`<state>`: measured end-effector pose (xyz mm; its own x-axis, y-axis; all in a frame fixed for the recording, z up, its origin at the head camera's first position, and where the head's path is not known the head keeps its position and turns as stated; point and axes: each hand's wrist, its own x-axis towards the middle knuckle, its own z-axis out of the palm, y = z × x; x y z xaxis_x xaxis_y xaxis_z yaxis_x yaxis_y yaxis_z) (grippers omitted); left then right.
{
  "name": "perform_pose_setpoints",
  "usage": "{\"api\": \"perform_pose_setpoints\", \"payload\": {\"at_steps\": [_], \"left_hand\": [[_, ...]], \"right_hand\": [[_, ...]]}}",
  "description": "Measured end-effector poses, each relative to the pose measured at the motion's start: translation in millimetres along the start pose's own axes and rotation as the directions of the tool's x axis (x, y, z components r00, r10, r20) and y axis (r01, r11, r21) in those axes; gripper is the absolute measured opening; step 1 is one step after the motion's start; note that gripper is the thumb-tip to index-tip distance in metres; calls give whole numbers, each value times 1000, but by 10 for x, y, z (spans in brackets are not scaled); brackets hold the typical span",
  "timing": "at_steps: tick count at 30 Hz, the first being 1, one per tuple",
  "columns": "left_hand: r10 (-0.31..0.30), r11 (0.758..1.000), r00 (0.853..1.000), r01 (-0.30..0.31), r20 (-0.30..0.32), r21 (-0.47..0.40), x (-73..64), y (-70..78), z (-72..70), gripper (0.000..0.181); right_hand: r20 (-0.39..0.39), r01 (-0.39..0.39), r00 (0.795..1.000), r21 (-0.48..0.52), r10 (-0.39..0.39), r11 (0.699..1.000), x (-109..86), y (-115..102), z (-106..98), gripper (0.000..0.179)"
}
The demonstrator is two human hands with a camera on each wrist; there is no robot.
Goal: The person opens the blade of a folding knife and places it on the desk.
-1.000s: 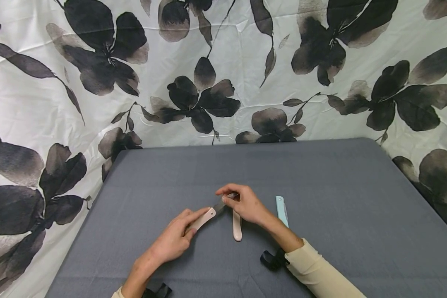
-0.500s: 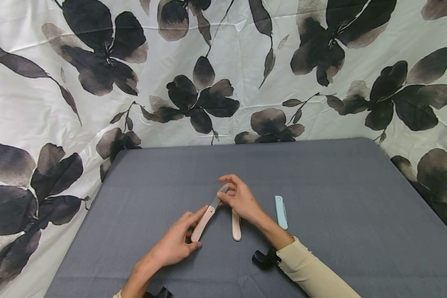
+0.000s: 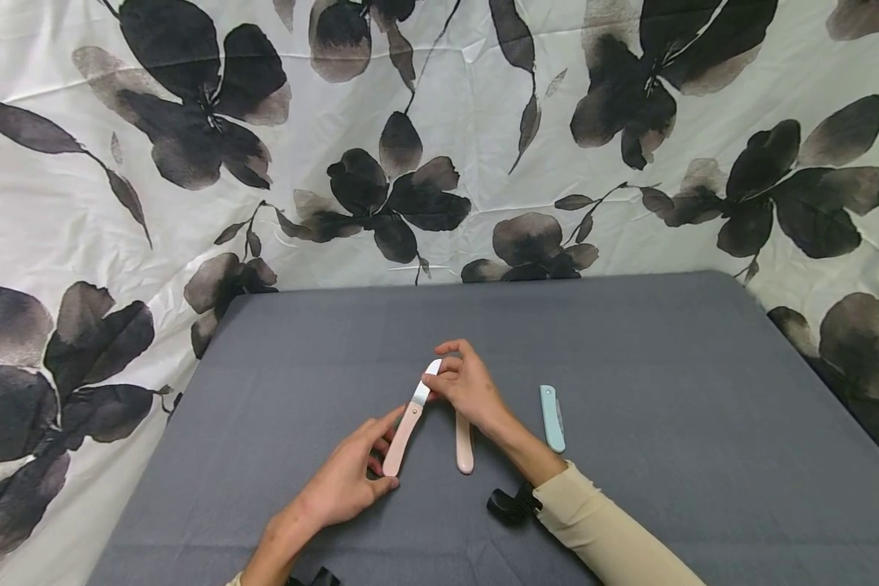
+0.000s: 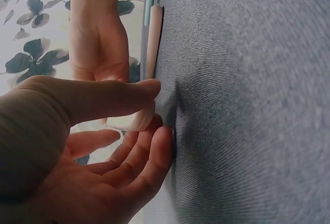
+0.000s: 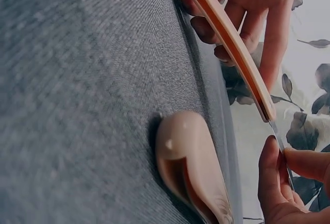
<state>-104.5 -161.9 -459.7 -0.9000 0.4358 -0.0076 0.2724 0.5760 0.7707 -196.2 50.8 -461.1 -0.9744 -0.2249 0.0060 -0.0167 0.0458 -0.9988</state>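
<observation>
A folding knife with a pale pink handle [image 3: 404,439] is held up between both hands, its metal blade [image 3: 426,382] swung out. My left hand [image 3: 344,474] holds the handle's rear end between thumb and fingers. Thumb and fingertips of my right hand [image 3: 472,393] pinch the blade, as the right wrist view also shows. The handle's slot [image 5: 237,51] faces the right wrist camera. Just below the right hand, a second pink-handled piece [image 3: 465,446] lies on the grey cloth; the hand hides its far end.
A light blue folding knife [image 3: 553,419] lies right of the right forearm, a strip of blade showing along its side. Grey cloth covers the table [image 3: 666,366]. Behind it hangs a white curtain [image 3: 476,106] with dark flowers. Black straps [image 3: 511,506] sit at the wrists.
The held knife has turned more upright, and its blade now catches the light. My right hand has shifted up and slightly left. The left thumb has slid to the handle's lower end.
</observation>
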Motion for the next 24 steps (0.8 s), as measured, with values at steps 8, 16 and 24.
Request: {"api": "perform_pose_setpoints", "payload": {"at_steps": [8, 16, 24], "left_hand": [[4, 999, 1000, -3, -15, 36, 9, -1, 20, 93], [7, 999, 999, -5, -52, 51, -2, -10, 27, 91], [-30, 996, 996, 37, -89, 81, -6, 4, 42, 89]], "right_hand": [[-28, -28, 999, -34, 27, 999, 50, 21, 40, 40], [34, 15, 999, -52, -13, 999, 96, 37, 18, 36], [46, 64, 997, -263, -54, 963, 111, 40, 10, 34]]}}
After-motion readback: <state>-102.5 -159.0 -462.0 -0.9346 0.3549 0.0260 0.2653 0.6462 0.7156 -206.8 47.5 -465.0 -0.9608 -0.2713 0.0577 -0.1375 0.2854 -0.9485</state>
